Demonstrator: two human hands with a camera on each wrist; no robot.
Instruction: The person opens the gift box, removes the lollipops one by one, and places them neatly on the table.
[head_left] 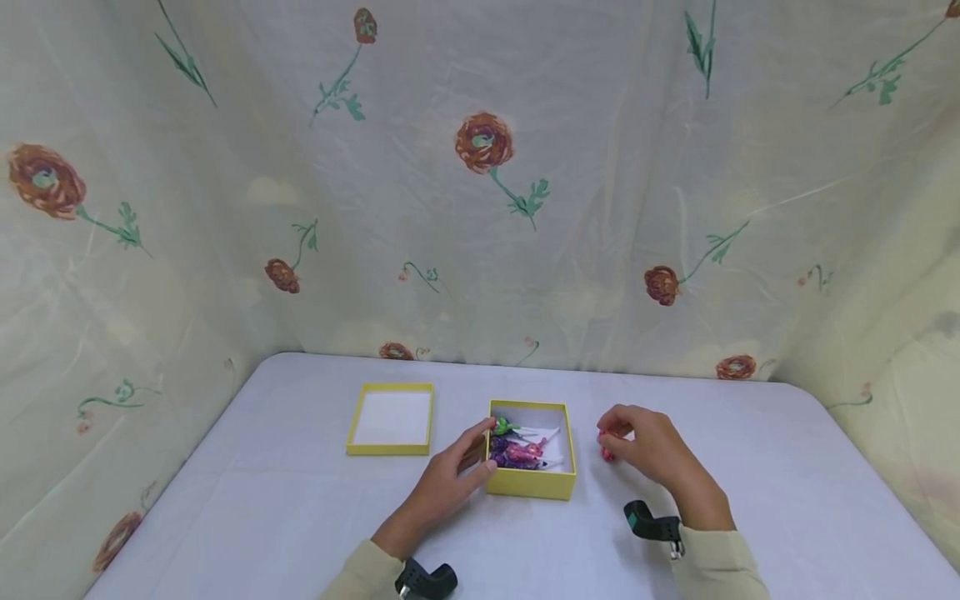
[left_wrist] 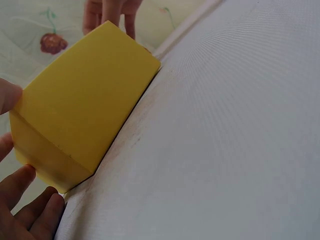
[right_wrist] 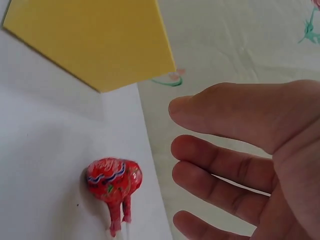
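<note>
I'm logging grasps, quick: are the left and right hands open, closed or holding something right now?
Left hand: open, fingers touching the yellow box.
Right hand: open, holding nothing, near the red-wrapped lollipops.

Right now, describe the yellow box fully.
The box is squarish and open-topped, yellow outside, pale inside, smooth-walled, apparently stiff card. It stands upright on the table, right of the lid, holding wrapped lollipops whose white sticks point mostly right. The left hand touches its left side; the right hand is apart from it.

yellow box [head_left: 531, 486], red lollipops [right_wrist: 106, 179], white tablecloth [head_left: 262, 508], cream rust-flowered curtain [head_left: 600, 75]
</note>
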